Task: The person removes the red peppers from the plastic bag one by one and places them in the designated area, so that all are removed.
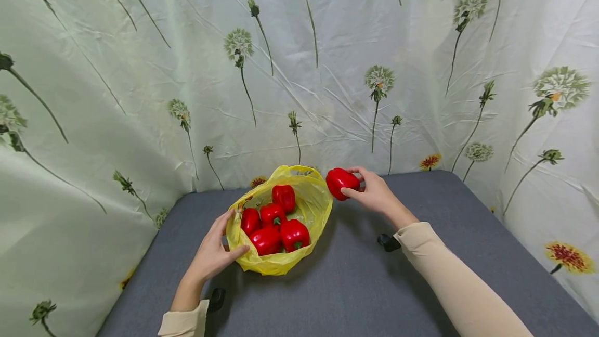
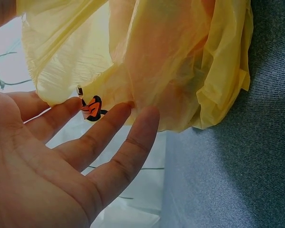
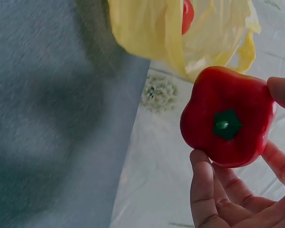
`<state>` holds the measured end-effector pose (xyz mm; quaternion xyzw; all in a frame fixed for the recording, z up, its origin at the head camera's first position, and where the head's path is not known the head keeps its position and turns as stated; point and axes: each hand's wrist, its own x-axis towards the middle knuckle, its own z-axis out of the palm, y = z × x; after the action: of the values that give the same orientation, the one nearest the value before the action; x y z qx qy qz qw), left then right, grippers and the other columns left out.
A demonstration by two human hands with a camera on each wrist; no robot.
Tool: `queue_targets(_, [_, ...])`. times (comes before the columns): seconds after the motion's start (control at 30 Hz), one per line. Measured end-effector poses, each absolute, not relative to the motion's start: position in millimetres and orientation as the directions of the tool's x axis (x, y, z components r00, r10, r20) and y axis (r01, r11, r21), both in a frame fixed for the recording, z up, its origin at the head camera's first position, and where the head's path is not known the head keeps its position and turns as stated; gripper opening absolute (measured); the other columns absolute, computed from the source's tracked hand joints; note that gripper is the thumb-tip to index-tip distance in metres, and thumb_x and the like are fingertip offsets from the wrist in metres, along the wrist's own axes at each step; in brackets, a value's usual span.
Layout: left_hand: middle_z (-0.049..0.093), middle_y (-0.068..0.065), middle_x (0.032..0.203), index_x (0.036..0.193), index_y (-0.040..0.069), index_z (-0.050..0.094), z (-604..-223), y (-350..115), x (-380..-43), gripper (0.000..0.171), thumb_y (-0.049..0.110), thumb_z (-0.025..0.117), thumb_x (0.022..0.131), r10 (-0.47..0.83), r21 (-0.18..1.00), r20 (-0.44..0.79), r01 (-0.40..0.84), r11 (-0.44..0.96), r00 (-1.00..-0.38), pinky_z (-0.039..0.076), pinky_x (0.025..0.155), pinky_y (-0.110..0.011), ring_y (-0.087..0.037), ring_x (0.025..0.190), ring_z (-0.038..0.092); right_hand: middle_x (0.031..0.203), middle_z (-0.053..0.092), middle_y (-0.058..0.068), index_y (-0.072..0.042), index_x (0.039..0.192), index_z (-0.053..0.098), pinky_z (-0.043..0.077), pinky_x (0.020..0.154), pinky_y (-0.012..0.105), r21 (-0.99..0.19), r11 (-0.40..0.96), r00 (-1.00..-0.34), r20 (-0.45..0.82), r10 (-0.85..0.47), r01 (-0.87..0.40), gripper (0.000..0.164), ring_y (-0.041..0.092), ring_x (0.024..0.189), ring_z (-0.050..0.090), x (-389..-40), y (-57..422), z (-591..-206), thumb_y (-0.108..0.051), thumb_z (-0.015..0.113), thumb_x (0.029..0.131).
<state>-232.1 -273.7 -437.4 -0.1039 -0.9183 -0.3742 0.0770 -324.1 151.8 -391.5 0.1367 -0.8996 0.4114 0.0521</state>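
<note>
A yellow plastic bag (image 1: 323, 212) stands with its mouth wide on the grey table, and several red bell peppers (image 1: 267, 240) lie inside it. My left hand (image 1: 214, 251) is at the bag's left side, its thumb by the front rim. In the left wrist view the fingers (image 2: 118, 161) are fairly straight and their tips touch the thin plastic. Just right of the bag's rim, my right hand (image 1: 374, 191) holds another red bell pepper (image 1: 340, 183) in the air. The right wrist view shows this pepper (image 3: 209, 104) with its green stem end, pinched between thumb and fingers.
The grey tabletop (image 1: 346, 285) extends around the bag. Behind it and at both sides hangs a pale curtain (image 1: 327, 92) printed with dandelions. A dark wrist device (image 1: 388, 242) sits under the right wrist, another (image 1: 216, 299) by the left.
</note>
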Motion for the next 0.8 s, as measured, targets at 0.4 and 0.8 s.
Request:
queue_targets(0.4, [0.037, -0.023, 0.169, 0.167, 0.003, 0.032, -437.9, -273.6, -230.7, 0.099, 0.027, 0.086, 0.087, 0.141, 0.671, 0.239, 0.268, 0.692, -0.961, 0.064, 0.09, -0.043, -0.041, 0.133, 0.056, 0.137, 0.062, 0.031, -0.003, 0.154, 0.048, 0.059, 0.086, 0.047, -0.726, 0.669, -0.987, 0.123, -0.098, -0.157, 0.067, 0.043, 0.118, 0.063, -329.3, 205.5, -410.1, -0.039, 0.07, 0.102])
queue_targets(0.8, [0.039, -0.022, 0.169, 0.167, 0.003, 0.033, -438.4, -272.2, -230.7, 0.098, 0.029, 0.085, 0.088, 0.127, 0.661, 0.244, 0.261, 0.704, -0.961, 0.061, 0.087, -0.033, -0.038, 0.128, 0.059, 0.133, 0.062, 0.033, -0.001, 0.151, 0.048, 0.056, 0.085, 0.048, -0.686, 0.721, -0.995, 0.097, -0.037, -0.093, 0.067, 0.043, 0.115, 0.061, -327.0, 242.0, -437.2, -0.041, 0.068, 0.102])
